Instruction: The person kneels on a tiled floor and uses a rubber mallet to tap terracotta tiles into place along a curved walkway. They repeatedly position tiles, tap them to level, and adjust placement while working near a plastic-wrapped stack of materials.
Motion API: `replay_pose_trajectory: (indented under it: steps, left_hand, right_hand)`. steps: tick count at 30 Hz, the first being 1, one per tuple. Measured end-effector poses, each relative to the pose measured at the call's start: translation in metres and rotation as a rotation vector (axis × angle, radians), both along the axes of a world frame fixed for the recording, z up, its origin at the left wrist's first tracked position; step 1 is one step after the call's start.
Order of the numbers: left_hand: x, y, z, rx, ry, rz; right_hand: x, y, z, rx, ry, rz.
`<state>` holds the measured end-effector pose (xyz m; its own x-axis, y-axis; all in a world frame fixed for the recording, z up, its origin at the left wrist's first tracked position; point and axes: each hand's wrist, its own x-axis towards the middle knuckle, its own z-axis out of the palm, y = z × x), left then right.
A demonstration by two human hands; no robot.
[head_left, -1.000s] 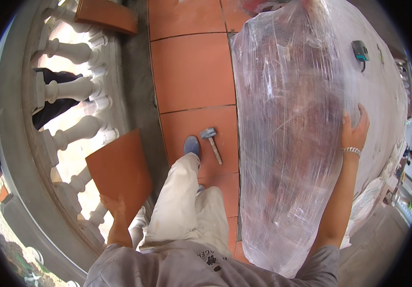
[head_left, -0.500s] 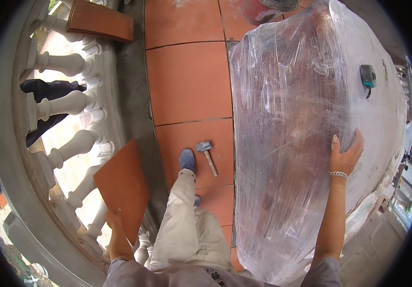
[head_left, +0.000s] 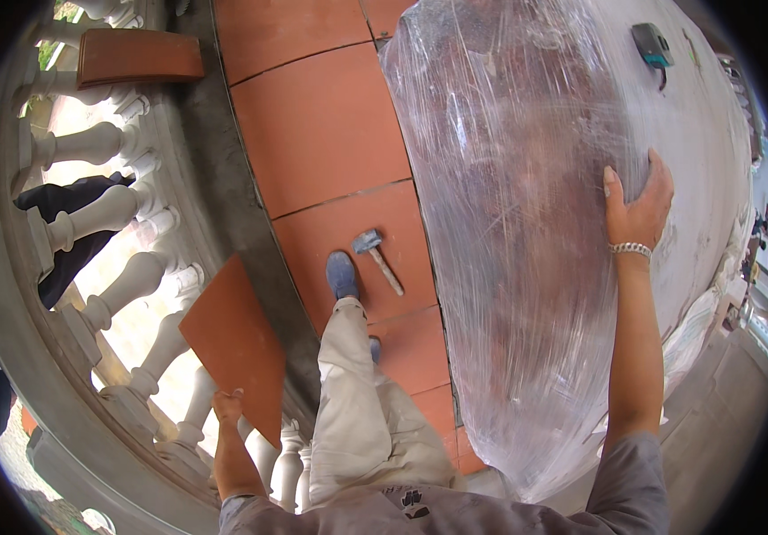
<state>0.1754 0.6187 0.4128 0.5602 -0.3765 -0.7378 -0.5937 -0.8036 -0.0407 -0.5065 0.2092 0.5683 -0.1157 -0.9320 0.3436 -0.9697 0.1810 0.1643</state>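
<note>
My left hand point(head_left: 229, 406) is closed on the lower edge of a square terracotta tile point(head_left: 239, 343). The tile is tilted on edge beside the white balustrade point(head_left: 103, 212). On the right, my right hand point(head_left: 644, 207) lies with thumb and fingers spread on a large object wrapped in clear plastic film point(head_left: 526, 223). A bracelet circles that wrist. What is under the film is blurred, reddish brown. A mallet point(head_left: 378, 259) with a grey head and pale handle lies on the tiled floor point(head_left: 321, 125), right of my blue shoe point(head_left: 342, 274).
Several stacked terracotta tiles point(head_left: 139, 56) lean at the balustrade, far left. Grey mortar point(head_left: 223, 160) fills a strip between balusters and floor tiles. A tape measure point(head_left: 651, 46) lies on the pale top at the far right. Dark cloth point(head_left: 67, 254) shows behind the balusters.
The whole view has shifted and turned slightly, so the tape measure, mallet and floor sit higher in it. My left hand keeps the tile, and my right hand still touches the wrapped object.
</note>
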Motion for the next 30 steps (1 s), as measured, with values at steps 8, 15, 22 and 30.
replay_pose_trajectory:
  steps: [8,15,22,30]
  left_hand:
    - [-0.038,-0.085,0.090,-0.188,0.122,-0.058]
    - [-0.115,-0.205,0.159,-0.192,0.174,-0.133]
    - [-0.189,-0.299,0.130,-0.245,0.312,-0.140]
    - [-0.284,-0.412,0.080,-0.179,0.361,-0.217]
  right_hand:
    - [0.003,0.002,0.001,-0.007,-0.022,-0.006]
    - [0.012,0.002,0.006,0.060,-0.013,-0.097]
    - [0.015,0.002,0.011,0.080,-0.073,-0.084]
    - [0.017,0.003,0.015,0.098,-0.089,-0.047]
